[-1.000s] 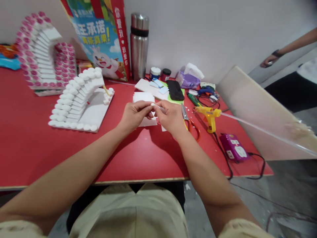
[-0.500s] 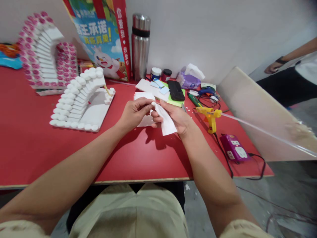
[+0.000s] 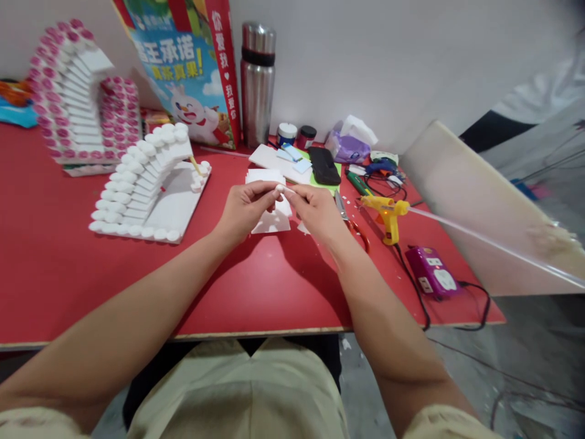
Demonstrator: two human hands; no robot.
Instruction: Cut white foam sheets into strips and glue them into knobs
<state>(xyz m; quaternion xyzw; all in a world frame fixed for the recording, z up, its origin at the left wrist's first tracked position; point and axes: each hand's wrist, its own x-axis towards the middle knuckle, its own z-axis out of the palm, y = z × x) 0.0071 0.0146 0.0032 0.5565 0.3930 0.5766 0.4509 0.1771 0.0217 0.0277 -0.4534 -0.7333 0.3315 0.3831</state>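
Observation:
My left hand and my right hand meet over the red table, fingertips pinched together on a small white foam piece. Under them lie white foam sheets. Red-handled scissors lie just right of my right hand. A yellow glue gun stands further right, with a long clear glue stick out of its back. To the left stands a white foam staircase model.
A pink-dotted foam model stands at the back left. A steel flask, a printed box, paint jars, a black case and a purple power strip are about. A pale board leans at the right.
Half a second ago my right hand held a white sheet with its palm up; now that hand is turned over again and both pinch the small piece. The person at the right has moved.

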